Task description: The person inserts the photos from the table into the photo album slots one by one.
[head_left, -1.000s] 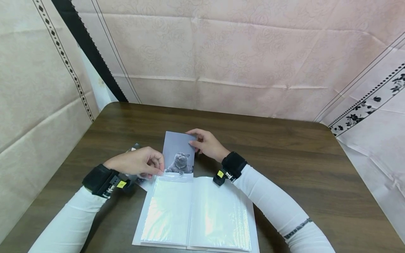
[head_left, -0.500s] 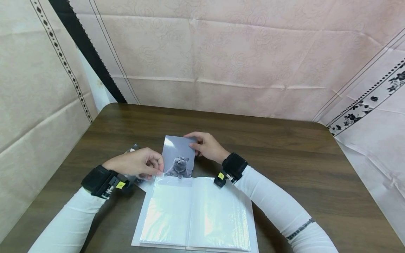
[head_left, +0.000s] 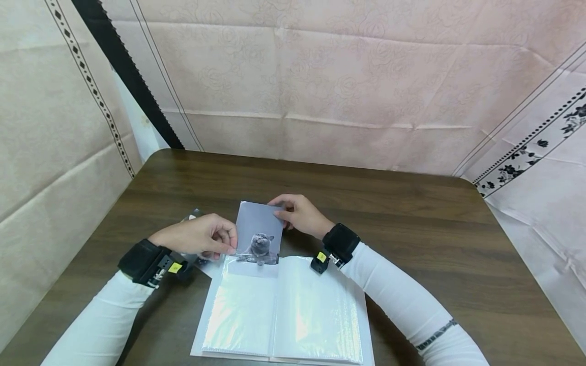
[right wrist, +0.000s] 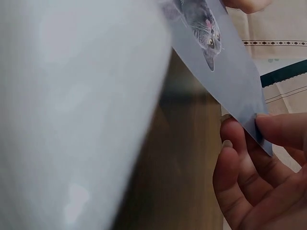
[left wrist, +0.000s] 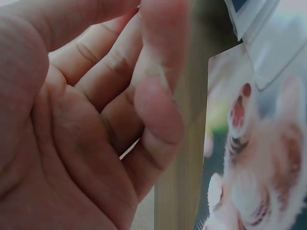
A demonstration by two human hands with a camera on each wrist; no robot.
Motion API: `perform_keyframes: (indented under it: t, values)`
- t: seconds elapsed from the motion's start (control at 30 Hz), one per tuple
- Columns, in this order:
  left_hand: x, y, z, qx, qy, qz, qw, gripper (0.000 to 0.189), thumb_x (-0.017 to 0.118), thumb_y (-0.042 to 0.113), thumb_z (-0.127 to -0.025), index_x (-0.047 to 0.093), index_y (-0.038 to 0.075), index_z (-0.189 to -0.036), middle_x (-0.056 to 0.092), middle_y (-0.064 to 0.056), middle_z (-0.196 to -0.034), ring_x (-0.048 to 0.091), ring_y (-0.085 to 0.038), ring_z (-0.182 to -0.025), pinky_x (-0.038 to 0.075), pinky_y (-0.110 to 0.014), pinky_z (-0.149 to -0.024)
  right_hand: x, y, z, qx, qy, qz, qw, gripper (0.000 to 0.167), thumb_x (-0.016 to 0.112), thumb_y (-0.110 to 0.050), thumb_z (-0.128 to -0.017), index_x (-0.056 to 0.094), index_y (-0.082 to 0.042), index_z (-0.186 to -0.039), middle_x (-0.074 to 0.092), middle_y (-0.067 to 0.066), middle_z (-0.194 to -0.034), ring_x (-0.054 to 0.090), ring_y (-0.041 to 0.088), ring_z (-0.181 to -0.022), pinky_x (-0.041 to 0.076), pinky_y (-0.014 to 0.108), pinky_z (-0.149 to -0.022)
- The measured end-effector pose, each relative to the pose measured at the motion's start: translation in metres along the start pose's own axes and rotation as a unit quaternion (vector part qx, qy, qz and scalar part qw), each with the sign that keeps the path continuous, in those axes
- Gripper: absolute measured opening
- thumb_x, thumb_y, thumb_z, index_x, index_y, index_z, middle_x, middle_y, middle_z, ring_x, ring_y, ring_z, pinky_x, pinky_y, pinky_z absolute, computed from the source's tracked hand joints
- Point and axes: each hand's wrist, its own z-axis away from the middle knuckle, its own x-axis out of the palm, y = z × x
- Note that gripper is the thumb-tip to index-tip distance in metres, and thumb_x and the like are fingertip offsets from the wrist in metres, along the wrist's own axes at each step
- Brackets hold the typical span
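Note:
A white photo album with clear pockets lies open on the table. A grey cat photo stands part way into the top of its left page's pocket, with its lower strip showing through the plastic. My right hand pinches the photo's upper right corner between thumb and fingers, plain in the right wrist view, where the photo bows slightly. At the pocket's upper left corner, my left hand pinches the edge of the plastic with its thumb and forefinger.
Under my left hand lie other photos, partly hidden; one photo shows a pale animal with a raised paw. The brown table reaches back to a patterned cloth backdrop.
My right hand has moved the cat photo down toward me, so more of it sits in the pocket. The left hand keeps its place at the pocket's corner.

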Motion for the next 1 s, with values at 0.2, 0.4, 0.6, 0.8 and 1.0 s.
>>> perform_keyframes:
  t: [0.2, 0.4, 0.6, 0.8, 1.0]
  values:
    - [-0.0001, 0.0, -0.0005, 0.003, -0.001, 0.001, 1.0, 0.009, 0.073, 0.018, -0.094, 0.069, 0.011, -0.096, 0.065, -0.007, -0.075, 0.055, -0.039, -0.058, 0.049, -0.029, -0.053, 0.0007, -0.0007, 0.0031, 0.003, -0.005, -0.001, 1.0, 0.028, 0.062, -0.008, -0.1, 0.067, -0.01, -0.128, 0.062, 0.01, -0.086, 0.062, 0.027, -0.075, 0.056, 0.032, -0.067]
    - [0.0004, -0.0004, -0.0004, 0.006, -0.003, 0.005, 1.0, 0.009, 0.073, 0.018, -0.094, 0.069, 0.01, -0.096, 0.064, -0.011, -0.075, 0.053, -0.038, -0.057, 0.047, -0.028, -0.052, 0.002, -0.0014, 0.0058, 0.005, -0.011, 0.005, 0.9999, 0.026, 0.062, -0.008, -0.1, 0.068, -0.011, -0.126, 0.062, 0.009, -0.085, 0.061, 0.027, -0.076, 0.056, 0.032, -0.067]
    - [0.001, -0.0012, -0.0003, 0.006, 0.0, 0.004, 1.0, 0.009, 0.073, 0.018, -0.094, 0.068, 0.01, -0.096, 0.063, -0.016, -0.075, 0.053, -0.04, -0.057, 0.047, -0.027, -0.051, 0.0027, -0.0026, 0.0079, 0.003, -0.019, 0.01, 0.9998, 0.026, 0.063, -0.007, -0.1, 0.068, -0.01, -0.125, 0.065, 0.01, -0.088, 0.062, 0.026, -0.075, 0.057, 0.034, -0.068]
    - [0.0016, -0.0011, 0.0, 0.006, 0.002, 0.002, 1.0, 0.011, 0.073, 0.019, -0.094, 0.068, 0.01, -0.096, 0.064, -0.012, -0.075, 0.054, -0.041, -0.058, 0.048, -0.026, -0.053, 0.0037, -0.0028, 0.0086, 0.0, -0.024, 0.012, 0.9996, 0.026, 0.063, -0.005, -0.099, 0.069, -0.01, -0.124, 0.068, 0.01, -0.091, 0.062, 0.025, -0.075, 0.056, 0.031, -0.068]
    - [0.002, -0.0007, 0.0001, 0.008, 0.003, 0.004, 1.0, 0.012, 0.074, 0.02, -0.094, 0.068, 0.01, -0.097, 0.064, -0.013, -0.075, 0.053, -0.042, -0.058, 0.048, -0.026, -0.053, 0.0038, -0.0025, 0.0089, 0.0, -0.035, 0.02, 0.9992, 0.025, 0.065, -0.005, -0.098, 0.07, -0.009, -0.122, 0.068, 0.009, -0.089, 0.063, 0.027, -0.076, 0.057, 0.034, -0.069]
